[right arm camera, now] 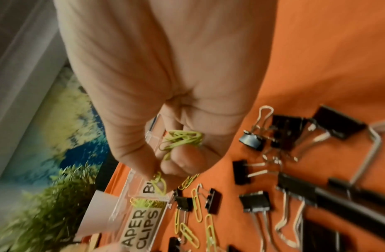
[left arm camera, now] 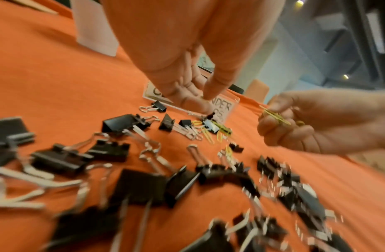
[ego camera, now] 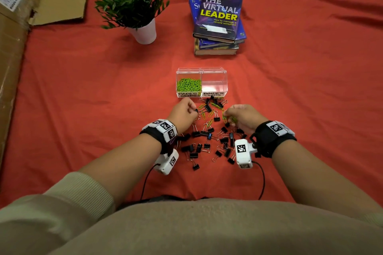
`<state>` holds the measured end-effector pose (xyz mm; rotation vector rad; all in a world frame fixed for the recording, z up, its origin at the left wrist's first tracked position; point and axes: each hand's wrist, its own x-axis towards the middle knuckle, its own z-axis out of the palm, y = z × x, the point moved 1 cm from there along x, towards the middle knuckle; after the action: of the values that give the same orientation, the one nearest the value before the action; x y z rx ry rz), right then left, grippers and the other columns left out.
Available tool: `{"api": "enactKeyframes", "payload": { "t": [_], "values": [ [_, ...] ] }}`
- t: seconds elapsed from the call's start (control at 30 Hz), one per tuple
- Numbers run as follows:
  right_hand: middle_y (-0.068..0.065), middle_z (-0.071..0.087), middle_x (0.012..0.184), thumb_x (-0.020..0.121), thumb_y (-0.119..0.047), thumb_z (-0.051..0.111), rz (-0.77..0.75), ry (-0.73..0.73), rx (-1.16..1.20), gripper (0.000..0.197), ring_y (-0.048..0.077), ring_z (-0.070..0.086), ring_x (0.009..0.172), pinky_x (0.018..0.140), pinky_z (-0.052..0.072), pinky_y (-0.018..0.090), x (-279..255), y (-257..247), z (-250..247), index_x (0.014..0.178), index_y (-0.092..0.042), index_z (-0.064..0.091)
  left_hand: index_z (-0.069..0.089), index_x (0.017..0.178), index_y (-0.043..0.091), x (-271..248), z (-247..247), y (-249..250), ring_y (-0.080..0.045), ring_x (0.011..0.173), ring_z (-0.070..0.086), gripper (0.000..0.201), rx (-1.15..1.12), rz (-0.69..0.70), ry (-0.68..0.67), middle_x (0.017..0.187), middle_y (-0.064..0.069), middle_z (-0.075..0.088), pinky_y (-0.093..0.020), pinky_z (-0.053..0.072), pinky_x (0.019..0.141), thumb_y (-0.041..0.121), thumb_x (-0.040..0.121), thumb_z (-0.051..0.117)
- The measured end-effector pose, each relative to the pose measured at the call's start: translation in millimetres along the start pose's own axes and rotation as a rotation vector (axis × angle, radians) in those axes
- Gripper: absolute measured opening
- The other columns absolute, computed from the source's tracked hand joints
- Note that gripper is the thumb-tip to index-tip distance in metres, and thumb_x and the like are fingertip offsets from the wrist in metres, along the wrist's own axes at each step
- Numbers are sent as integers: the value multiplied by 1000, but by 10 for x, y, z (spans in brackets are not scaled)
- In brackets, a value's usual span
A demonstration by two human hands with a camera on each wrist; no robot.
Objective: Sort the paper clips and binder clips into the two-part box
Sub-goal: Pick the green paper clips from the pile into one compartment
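Note:
The clear two-part box (ego camera: 200,71) stands on the red cloth. Its left half, labelled PAPER CLIPS, holds a heap of green paper clips (ego camera: 188,84); the BINDER CLIPS half looks empty. In front of it lie loose green paper clips (ego camera: 209,109) mixed with several black binder clips (ego camera: 207,143). My right hand (ego camera: 227,115) grips a bunch of green paper clips (right arm camera: 183,138) in its curled fingers, just right of the pile's far end. At the pile's left edge, the thumb and forefinger of my left hand (ego camera: 194,109) pinch a small black binder clip (left arm camera: 211,115).
A potted green plant (ego camera: 132,0) in a white pot stands at the back left. A stack of books (ego camera: 219,20) lies behind the box. Flat cardboard (ego camera: 18,33) covers the far left side. Bare red cloth (ego camera: 310,89) stretches to the right.

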<state>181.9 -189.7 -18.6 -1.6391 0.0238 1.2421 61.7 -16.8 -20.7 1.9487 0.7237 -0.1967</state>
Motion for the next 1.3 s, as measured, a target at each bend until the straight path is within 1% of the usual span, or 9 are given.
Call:
{"api": "enactKeyframes", "payload": {
  "t": [0.13,0.3,0.5,0.63,0.77,0.9,1.07,1.2,1.3],
  "values": [
    [6,56,75,90,0,45,6,-16,120,22,12,46,60,48,37,21,23,48,58,102,1,63,53,110,14,125,51,87,-11,58,53,24,-139,-47,-41,79,-2,60,-22,45,51,3,95,39],
    [5,50,70,91,-11,42,60,-44,135,18,15,46,56,50,35,25,65,57,157,82,-6,57,58,100,13,224,182,140,-18,64,52,18,257,126,-92,80,-1,60,-28,42,58,17,95,41],
    [8,63,75,84,-18,65,-120,60,-648,5,18,55,60,53,47,30,134,55,257,86,-14,64,53,117,13,287,214,31,-30,109,52,26,882,354,-175,112,-10,54,-40,45,83,11,91,50],
    [2,61,87,84,-16,64,-270,44,-1034,16,17,56,74,60,43,24,131,114,338,100,-15,64,53,115,10,294,217,-20,-31,111,51,26,903,341,-180,113,-11,53,-41,45,86,12,90,52],
    [10,66,93,89,-18,58,-279,17,-1170,11,25,60,83,71,47,33,140,171,371,93,-9,60,56,100,9,257,206,-37,-28,96,55,14,659,279,-156,104,-11,53,-39,47,83,15,88,50],
    [4,65,80,91,-17,55,-212,16,-917,10,17,61,70,61,49,26,98,147,339,86,-10,60,54,87,10,253,119,-56,-17,80,53,4,311,113,-27,90,-2,59,-29,44,69,9,89,50],
    [5,60,73,89,-8,59,-10,-25,-271,3,11,51,56,54,43,22,50,7,117,86,-8,60,51,98,16,296,92,-94,-11,52,41,14,-11,-58,-53,74,0,53,-23,34,47,5,90,45],
    [7,58,78,90,5,49,-15,-31,-6,23,12,50,62,55,42,21,51,-155,-17,110,-1,59,55,102,14,348,144,-14,-12,50,41,26,30,-76,-8,80,-3,57,-23,32,45,5,93,33],
    [4,57,76,92,2,43,-40,38,-112,23,11,49,59,55,42,23,124,-194,-41,100,-8,62,53,100,10,377,181,75,-17,59,48,23,196,-36,10,81,-2,56,-27,36,53,11,97,31]
  ]
}}
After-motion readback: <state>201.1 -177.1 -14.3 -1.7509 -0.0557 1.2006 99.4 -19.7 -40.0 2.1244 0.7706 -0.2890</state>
